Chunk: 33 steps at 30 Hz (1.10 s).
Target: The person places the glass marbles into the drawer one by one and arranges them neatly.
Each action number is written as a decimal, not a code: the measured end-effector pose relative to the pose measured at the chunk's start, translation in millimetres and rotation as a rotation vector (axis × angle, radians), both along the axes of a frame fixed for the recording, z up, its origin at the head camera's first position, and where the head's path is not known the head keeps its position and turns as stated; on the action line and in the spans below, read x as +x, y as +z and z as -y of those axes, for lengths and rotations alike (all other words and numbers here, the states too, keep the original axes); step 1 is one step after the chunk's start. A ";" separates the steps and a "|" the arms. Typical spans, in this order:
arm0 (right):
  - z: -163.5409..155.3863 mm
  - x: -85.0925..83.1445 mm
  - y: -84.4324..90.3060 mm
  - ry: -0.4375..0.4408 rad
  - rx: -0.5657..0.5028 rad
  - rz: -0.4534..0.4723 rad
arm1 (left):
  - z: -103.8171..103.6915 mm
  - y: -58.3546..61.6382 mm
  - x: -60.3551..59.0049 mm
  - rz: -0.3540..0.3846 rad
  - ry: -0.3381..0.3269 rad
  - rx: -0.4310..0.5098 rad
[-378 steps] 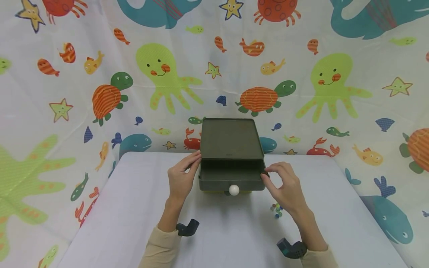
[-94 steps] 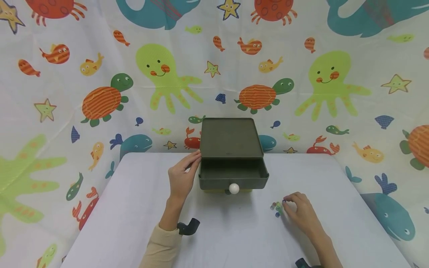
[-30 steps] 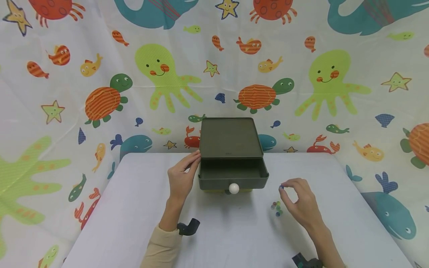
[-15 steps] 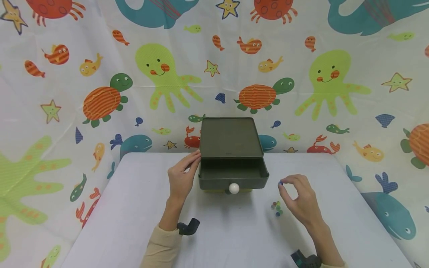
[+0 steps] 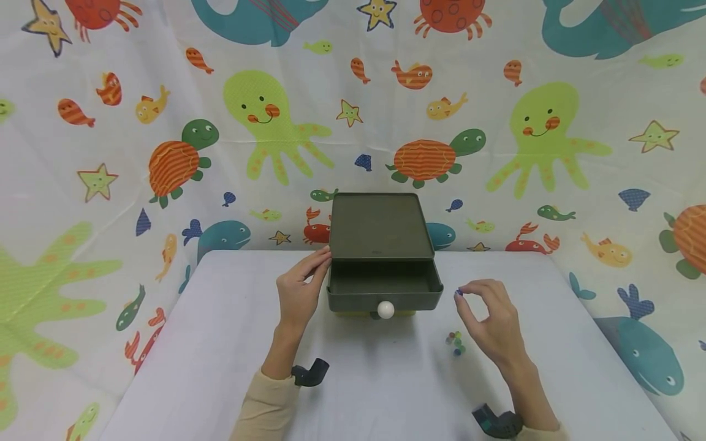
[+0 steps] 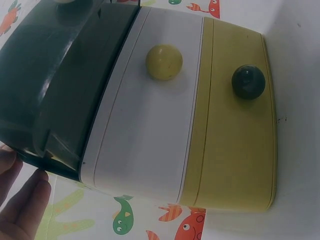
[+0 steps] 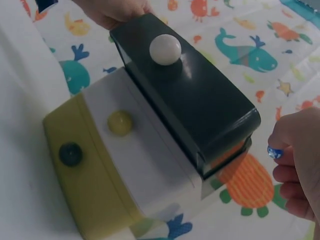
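A small drawer cabinet [image 5: 380,226] stands at the table's far middle. Its dark green top drawer [image 5: 384,288], with a white knob [image 5: 385,310], is pulled out. My left hand [image 5: 320,263] rests straight fingers against the cabinet's left side. My right hand [image 5: 459,295] hovers just right of the open drawer's front corner and pinches a small blue marble [image 5: 458,293] between thumb and forefinger. The right wrist view shows the marble [image 7: 274,152] beside the green drawer [image 7: 200,110]. Below it are a white drawer [image 6: 145,115] and a yellow drawer [image 6: 235,130], both pushed in.
Several small coloured marbles [image 5: 455,343] lie in a heap on the white table [image 5: 220,343], under my right hand. A sea-animal patterned cloth [image 5: 165,122] hangs behind and around the table.
My right hand has lifted from the marble heap with a blue marble and moved up and left towards the open drawer. The left hand and the cabinet have stayed put.
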State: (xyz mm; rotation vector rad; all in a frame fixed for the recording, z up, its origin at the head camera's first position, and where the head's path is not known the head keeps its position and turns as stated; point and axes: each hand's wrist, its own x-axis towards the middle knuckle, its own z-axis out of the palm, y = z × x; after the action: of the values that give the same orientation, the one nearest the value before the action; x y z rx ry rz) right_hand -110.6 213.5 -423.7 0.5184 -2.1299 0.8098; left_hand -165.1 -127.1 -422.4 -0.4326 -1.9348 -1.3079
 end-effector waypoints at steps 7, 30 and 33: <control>6.8 -0.8 7.7 0.000 -0.015 0.011 | -0.1 0.8 0.7 0.002 -0.001 0.000; 25.4 -11.1 16.6 0.086 0.010 0.000 | -0.5 1.4 1.3 0.006 0.009 0.000; 27.7 -12.9 16.9 0.100 0.015 0.015 | -0.3 0.2 0.4 -0.003 0.012 -0.003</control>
State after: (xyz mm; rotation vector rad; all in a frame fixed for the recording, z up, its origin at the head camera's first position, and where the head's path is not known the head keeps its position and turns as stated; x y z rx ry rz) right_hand -123.6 185.8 -406.7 0.6335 -2.1389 0.8557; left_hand -164.7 -126.9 -422.2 -0.4239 -1.9346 -1.2958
